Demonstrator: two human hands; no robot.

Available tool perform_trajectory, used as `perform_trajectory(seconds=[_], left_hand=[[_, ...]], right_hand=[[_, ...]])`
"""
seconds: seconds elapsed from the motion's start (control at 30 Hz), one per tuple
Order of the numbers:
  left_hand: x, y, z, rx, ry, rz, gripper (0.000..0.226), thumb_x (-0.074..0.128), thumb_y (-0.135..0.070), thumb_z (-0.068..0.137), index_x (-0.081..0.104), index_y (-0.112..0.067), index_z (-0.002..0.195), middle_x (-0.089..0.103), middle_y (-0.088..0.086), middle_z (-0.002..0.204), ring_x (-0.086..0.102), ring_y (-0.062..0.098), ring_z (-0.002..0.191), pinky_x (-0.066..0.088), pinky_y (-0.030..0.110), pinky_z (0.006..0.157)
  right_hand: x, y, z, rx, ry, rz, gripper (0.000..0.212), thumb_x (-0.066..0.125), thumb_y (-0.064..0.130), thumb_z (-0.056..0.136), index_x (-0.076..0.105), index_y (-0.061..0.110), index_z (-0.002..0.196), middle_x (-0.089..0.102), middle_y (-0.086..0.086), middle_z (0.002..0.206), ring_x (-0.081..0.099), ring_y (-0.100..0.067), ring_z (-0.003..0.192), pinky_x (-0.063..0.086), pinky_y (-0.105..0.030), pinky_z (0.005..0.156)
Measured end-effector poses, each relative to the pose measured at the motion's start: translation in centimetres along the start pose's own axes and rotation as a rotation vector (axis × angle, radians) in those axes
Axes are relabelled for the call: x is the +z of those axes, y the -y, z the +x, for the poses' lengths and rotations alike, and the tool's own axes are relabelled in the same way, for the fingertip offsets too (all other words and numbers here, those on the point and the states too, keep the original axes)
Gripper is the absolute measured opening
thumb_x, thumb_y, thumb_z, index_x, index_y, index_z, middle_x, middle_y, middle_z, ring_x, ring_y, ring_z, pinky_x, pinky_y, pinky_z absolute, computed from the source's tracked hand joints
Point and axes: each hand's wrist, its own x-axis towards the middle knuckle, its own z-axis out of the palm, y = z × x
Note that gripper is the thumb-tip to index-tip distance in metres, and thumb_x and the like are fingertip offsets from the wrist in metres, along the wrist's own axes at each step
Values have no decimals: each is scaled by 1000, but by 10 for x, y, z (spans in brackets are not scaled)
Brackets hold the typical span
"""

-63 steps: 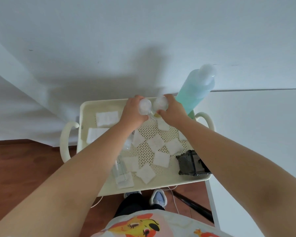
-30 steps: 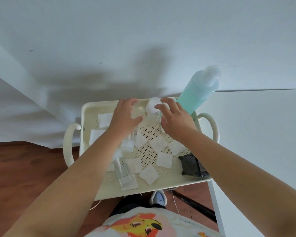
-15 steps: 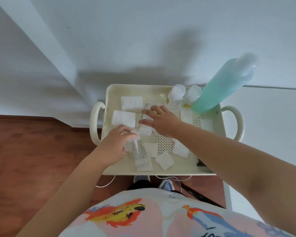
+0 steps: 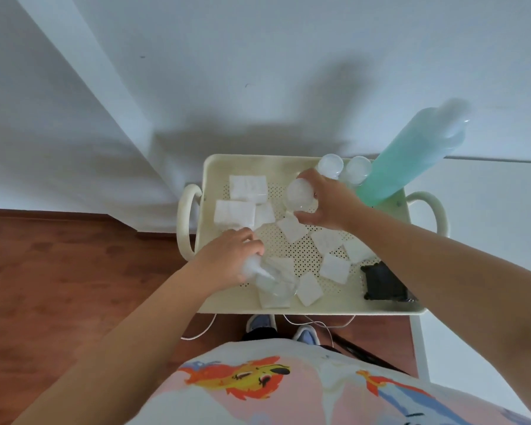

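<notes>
A cream perforated tray (image 4: 304, 161) with side handles holds several white cotton pads (image 4: 248, 187) scattered over it. My right hand (image 4: 328, 204) grips a small clear bottle (image 4: 299, 194) with a round white cap, lifted above the tray's middle. My left hand (image 4: 230, 256) holds a clear spray bottle (image 4: 270, 279) near the tray's front left; its white top is blurred. Two more small white-capped bottles (image 4: 330, 165) stand at the tray's back right, beside a tall turquoise bottle (image 4: 411, 157).
A black square object (image 4: 382, 285) lies at the tray's front right corner. A white wall stands behind the tray and a white surface (image 4: 488, 210) to its right. Wooden floor (image 4: 59, 271) lies to the left; white cables (image 4: 319, 325) and my shoes show below the tray.
Both hands left the two capped bottles at the back. My left hand came down onto the spray bottle; my right hand picked up a third small bottle. The camera view shifted left.
</notes>
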Motion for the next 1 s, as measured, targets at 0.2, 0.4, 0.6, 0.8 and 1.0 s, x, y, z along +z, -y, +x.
perform_trajectory(seconds=[0.2,0.4,0.6,0.8,1.0], left_hand=[[-44,-10,1,-98,86,-337,54,87,-34,60,64,-36,109,61,-17,95,56,1,84,46,20,69],[-94,-17,36,-131,-258,-387,61,85,-44,65,60,-30,119,60,-9,108,60,7,88,51,23,77],[-83,-14,91,-214,-257,-225,62,80,-34,71,55,-23,126,53,2,122,51,21,110,40,30,86],[-62,-5,115,-210,-288,-117,56,76,-22,73,56,-18,125,50,5,115,56,26,99,38,29,72],[-70,5,133,-207,-327,-95,60,76,-16,72,56,-13,128,51,10,119,56,30,102,37,28,76]], right_hand=[[-29,11,9,54,37,67,65,79,30,62,42,31,116,55,5,101,58,-20,87,53,-35,68],[-44,9,40,-71,22,-184,67,83,47,61,57,21,117,53,4,117,43,-19,111,39,-35,95],[-43,-3,60,1,23,-260,68,76,48,70,52,25,130,52,2,125,37,-25,119,31,-39,97],[-37,-10,60,41,71,-258,64,74,39,74,48,26,131,53,3,126,37,-27,120,31,-42,97],[-34,-10,57,77,64,-215,62,70,39,76,47,25,132,55,2,125,37,-27,121,30,-41,96]])
